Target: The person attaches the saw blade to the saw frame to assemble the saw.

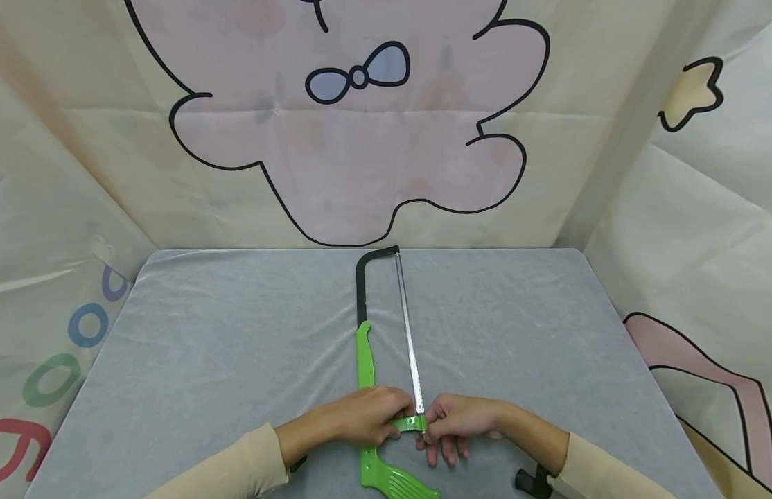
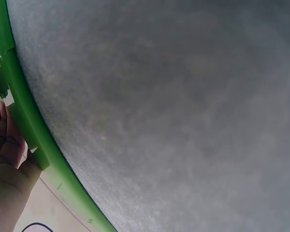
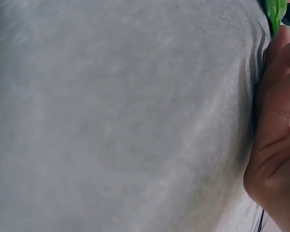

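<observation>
A hacksaw [image 1: 365, 360] lies on the grey cloth, its black front bow [image 1: 361, 284] pointing away and its ribbed green handle [image 1: 395, 482] toward me. The silver blade [image 1: 409, 333] runs along its right side, down to a short green arm. My left hand [image 1: 370, 416] grips the green frame just above the handle, fingers over the short arm. At the blade's near end, my right hand [image 1: 461, 416] pinches the outer tip of that arm between thumb and forefinger; its other fingers hang below. Whatever small part sits between those fingertips is hidden.
A grey cloth [image 1: 517, 326] covers the table. Printed fabric walls [image 1: 224, 208] stand at its back and both sides. A black piece of gear [image 1: 534, 482] shows at the right wrist.
</observation>
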